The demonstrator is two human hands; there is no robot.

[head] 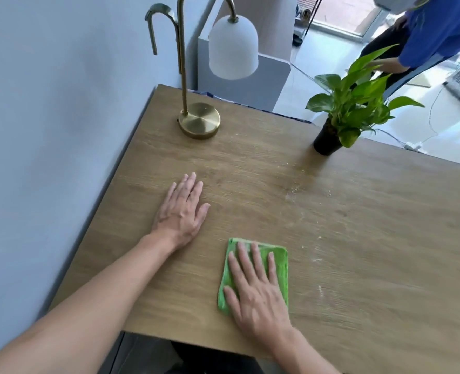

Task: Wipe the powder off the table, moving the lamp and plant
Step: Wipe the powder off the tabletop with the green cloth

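The soft green folded cloth (256,268), lower centre, is pressed flat under the right hand (258,292); the brass gooseneck lamp (199,120), likely bottom-heavy, is best gripped by its stem.

A: Where do the hands lie?
B: The right hand (256,290) presses flat on the green cloth (278,261) at six o'clock on the table (385,265); the left hand (181,209) rests flat on bare wood at nine.
A: And the rest?
B: The lamp (199,120) stands at eleven o'clock, the plant (350,103) at one. Powder (293,191) is scattered below the plant, reaching toward three o'clock, right of the cloth.
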